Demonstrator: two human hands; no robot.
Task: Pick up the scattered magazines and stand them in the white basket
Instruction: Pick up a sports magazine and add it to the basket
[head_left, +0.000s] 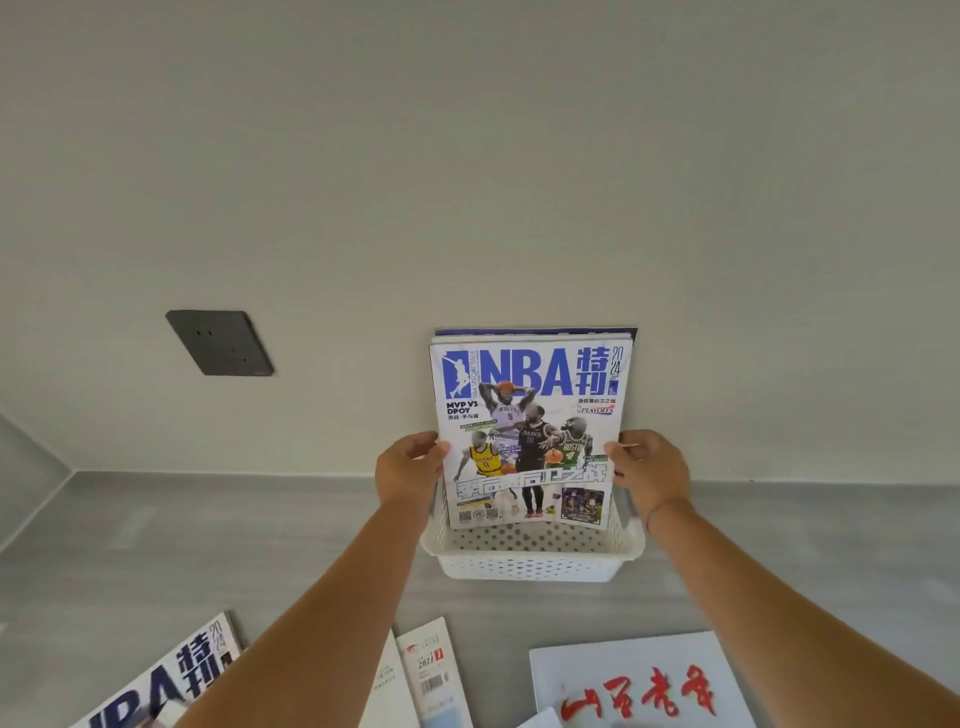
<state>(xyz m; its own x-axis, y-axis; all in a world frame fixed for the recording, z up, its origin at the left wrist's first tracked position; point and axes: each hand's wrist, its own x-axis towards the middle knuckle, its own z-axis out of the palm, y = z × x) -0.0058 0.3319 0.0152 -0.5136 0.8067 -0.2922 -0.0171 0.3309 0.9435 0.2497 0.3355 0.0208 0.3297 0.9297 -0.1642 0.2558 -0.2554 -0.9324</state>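
An NBA magazine (530, 431) with a white and blue cover stands upright in the white perforated basket (530, 564), leaning toward the wall. Another magazine (540, 331) stands behind it, only its dark top edge showing. My left hand (408, 470) grips the NBA magazine's left edge and my right hand (649, 467) grips its right edge. On the grey surface near me lie a second NBA magazine (171, 680), a thin booklet marked 2021 (434, 675) and a white magazine with red brush characters (639, 686).
The basket sits on a grey surface (208, 545) against a cream wall. A dark grey wall socket (221, 343) is mounted to the left. Another white booklet (387, 691) lies partly under my left forearm.
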